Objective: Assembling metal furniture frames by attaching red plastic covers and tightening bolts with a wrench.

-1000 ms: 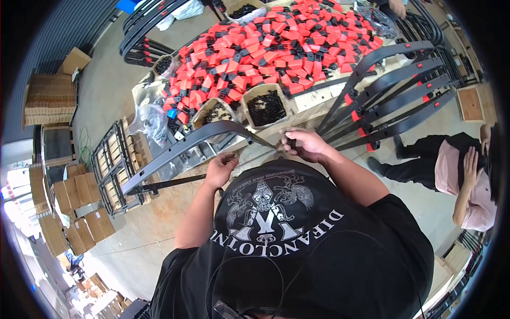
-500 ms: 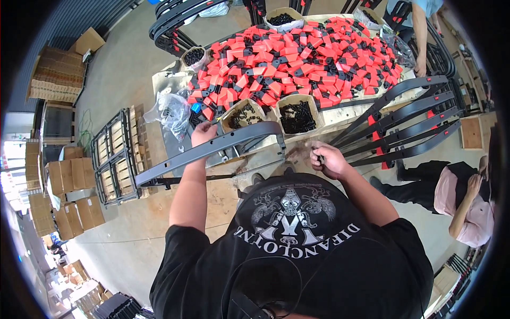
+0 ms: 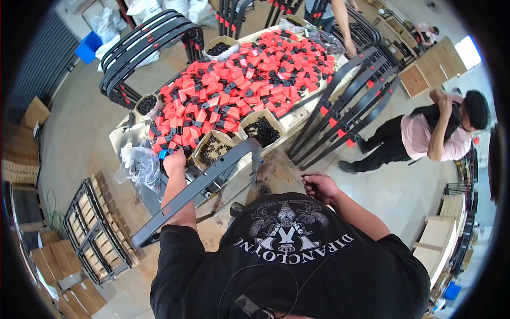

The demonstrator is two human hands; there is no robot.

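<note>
My left hand (image 3: 175,161) reaches to the near-left edge of a heap of red and black plastic caps (image 3: 249,74), beside a small blue piece (image 3: 163,154). Its fingertips are partly hidden among the caps. A curved dark grey bar (image 3: 196,185) with holes crosses above my left forearm. My right hand (image 3: 321,186) is closed in the air right of the bar, a small dark thing at its fingertips that I cannot make out. Close to the bar stand an open box of small dark fittings (image 3: 197,155) and an open box of black bolts (image 3: 242,127).
Curved black frames with red caps (image 3: 340,117) lean at the table's right side; more frames (image 3: 146,42) stand at far left. A plastic bag (image 3: 139,165) lies at the table's left corner. A person in pink (image 3: 417,135) stands right; another person's arm (image 3: 344,26) reaches in behind.
The view has swung to the right. My left hand has gone from beside the near box to the edge of the caps. My right hand has moved away from the bar's end.
</note>
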